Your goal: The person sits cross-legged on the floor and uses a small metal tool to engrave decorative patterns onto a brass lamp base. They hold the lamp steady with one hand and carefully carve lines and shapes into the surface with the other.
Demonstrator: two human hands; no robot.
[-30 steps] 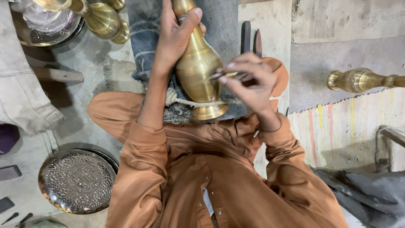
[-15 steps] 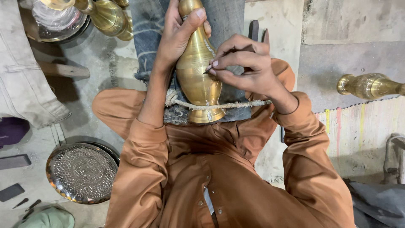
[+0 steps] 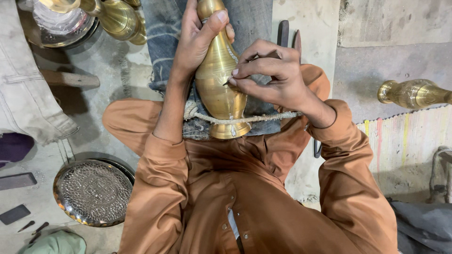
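Head view: the left hand (image 3: 197,40) has its grip wrapped round the neck of the brass vase (image 3: 220,84), tied by a rope (image 3: 245,118). The right hand (image 3: 270,75) pinches an engraving tool (image 3: 227,82), tip on the belly; most surface below looks unworked.

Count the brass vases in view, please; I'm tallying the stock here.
3, perhaps more. One golden brass vase is in the person's hands, one lies on the floor at right, and one sits top left, where others may be cut off.
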